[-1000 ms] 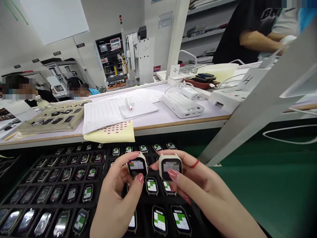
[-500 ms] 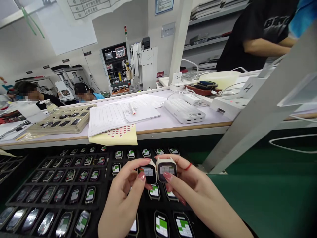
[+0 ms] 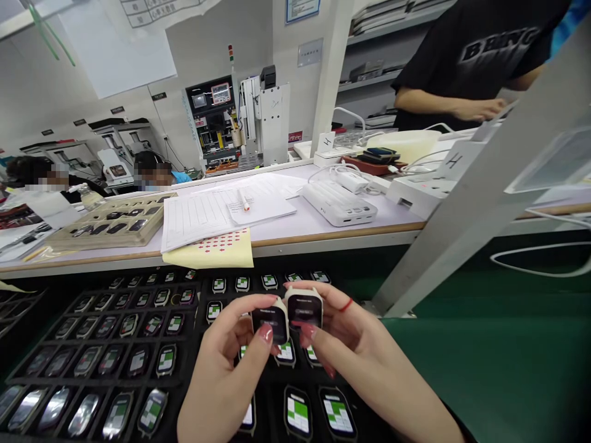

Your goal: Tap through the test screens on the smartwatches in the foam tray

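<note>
My left hand (image 3: 231, 363) grips a pale-cased smartwatch (image 3: 273, 321), its thumb on the lower part of the dark screen. Beside it, my right hand (image 3: 355, 344) holds another cream smartwatch (image 3: 305, 307), thumb at the bottom of its screen. Both screens are dark with small faint text, and the two cases touch or nearly touch. Below the hands lies a black compartment tray (image 3: 272, 394) of smartwatches, many with green and white blocks on screen, such as one lit watch (image 3: 297, 412). My hands cover part of that tray.
A second black tray (image 3: 99, 381) of watches sits left. The bench above carries paper sheets (image 3: 198, 215), a white power bank (image 3: 339, 203), a beige tray (image 3: 111, 227) and a white charging box (image 3: 422, 194). A slanted metal post (image 3: 443, 184) stands right. A person (image 3: 466, 74) works behind it.
Both watch screens have gone from showing light blocks to dark with small text. My right thumb has moved lower on its watch. The person behind has shifted, with a hand now showing.
</note>
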The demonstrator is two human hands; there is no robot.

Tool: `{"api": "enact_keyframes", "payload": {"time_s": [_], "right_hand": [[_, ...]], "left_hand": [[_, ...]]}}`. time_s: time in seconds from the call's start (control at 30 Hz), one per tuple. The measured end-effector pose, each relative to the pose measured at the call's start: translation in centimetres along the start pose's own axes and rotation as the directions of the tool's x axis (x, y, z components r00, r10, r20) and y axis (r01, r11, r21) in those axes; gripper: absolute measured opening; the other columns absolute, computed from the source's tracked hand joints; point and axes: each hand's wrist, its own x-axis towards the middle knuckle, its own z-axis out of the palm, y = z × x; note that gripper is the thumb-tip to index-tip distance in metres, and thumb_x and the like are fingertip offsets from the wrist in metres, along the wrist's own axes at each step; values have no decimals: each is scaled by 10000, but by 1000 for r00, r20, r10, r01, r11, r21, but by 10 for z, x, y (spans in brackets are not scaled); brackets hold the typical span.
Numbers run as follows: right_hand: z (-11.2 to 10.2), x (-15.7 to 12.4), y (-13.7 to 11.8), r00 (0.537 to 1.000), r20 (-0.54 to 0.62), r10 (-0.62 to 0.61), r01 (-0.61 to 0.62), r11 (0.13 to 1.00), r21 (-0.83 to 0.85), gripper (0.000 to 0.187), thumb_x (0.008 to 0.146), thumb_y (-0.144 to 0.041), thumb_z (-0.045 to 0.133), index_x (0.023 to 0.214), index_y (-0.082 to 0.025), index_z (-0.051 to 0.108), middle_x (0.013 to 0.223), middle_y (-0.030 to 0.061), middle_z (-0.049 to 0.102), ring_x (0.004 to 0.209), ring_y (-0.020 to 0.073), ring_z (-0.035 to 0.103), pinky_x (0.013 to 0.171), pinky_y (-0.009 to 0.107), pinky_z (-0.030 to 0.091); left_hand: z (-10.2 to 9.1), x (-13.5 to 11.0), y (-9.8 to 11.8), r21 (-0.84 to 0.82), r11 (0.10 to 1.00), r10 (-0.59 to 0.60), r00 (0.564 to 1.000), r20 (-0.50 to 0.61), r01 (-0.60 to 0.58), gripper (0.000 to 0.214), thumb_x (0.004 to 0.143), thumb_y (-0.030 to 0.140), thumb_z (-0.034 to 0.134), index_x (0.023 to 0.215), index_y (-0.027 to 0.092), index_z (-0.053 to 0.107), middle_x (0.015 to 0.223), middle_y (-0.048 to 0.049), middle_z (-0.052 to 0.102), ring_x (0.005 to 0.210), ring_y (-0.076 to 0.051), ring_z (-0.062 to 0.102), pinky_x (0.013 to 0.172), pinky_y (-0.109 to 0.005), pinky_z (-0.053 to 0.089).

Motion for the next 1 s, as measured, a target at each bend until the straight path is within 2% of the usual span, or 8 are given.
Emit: {"api": "enact_keyframes", "payload": {"time_s": [0.17,0.27,0.47,0.57,0.7,0.83,0.9,1.0], "right_hand": [[1,-1,0,1000,-18,-8,9,999,36,429,895,-498,691,1228,-231,650,731,24,599,557,151,489,433,233,407],[1,-2,1,999,4,32,-32,998,48,414,939,-526,655,1239,-241,645,667,-3,558,503,128,433,439,227,409],[2,-3,3,1000,21,18,-20,997,77,415,937,-457,679,1301,-263,635,845,34,615,643,155,536,487,215,462],[2,-3,3,998,70,6,-13,995,100,473,954,-450,668,1383,-266,585,976,57,644,687,156,562,501,207,482],[0,-4,4,992,122,42,-60,988,144,496,986,-481,645,1437,-302,541,893,26,635,651,136,549,536,197,520],[0,-2,5,997,65,41,-52,984,170,474,969,-530,663,1382,-310,587,1120,61,658,703,132,568,499,168,502],[2,-1,6,999,35,34,-39,985,166,444,974,-532,654,1351,-301,609,1104,62,665,683,125,557,478,155,481],[4,1,5,999,39,24,-30,987,156,408,981,-483,661,1339,-293,616,928,32,664,624,111,509,484,143,470]], "left_hand": [[0,0,0,8,1000,-19,1000,9,19,274,891,470,684,1114,319,735,846,-7,620,640,-65,526,642,-153,540],[0,1,-1,18,999,-36,999,-5,36,287,894,466,683,1119,294,727,941,-31,671,748,-98,621,663,-157,551],[-3,-1,-4,65,998,-2,1000,6,2,303,909,469,660,1164,310,700,1160,-44,685,917,-141,647,762,-202,582],[-5,-4,-5,124,992,31,999,34,-35,299,926,438,648,1209,345,667,1168,-25,685,915,-133,640,760,-192,559],[-6,-10,-2,145,988,40,998,52,-47,272,928,423,648,1198,386,656,1187,0,690,805,-96,621,676,-168,521],[-2,-13,2,122,991,45,998,32,-49,247,929,435,640,1160,363,686,1110,-16,702,864,-126,643,698,-186,538],[-2,-13,1,113,991,74,997,26,-77,213,944,428,618,1125,356,703,1062,-15,694,897,-137,649,723,-201,557],[-3,-10,-2,125,985,114,993,25,-116,182,956,394,606,1102,361,709,1036,0,685,844,-118,635,705,-197,556]]}}
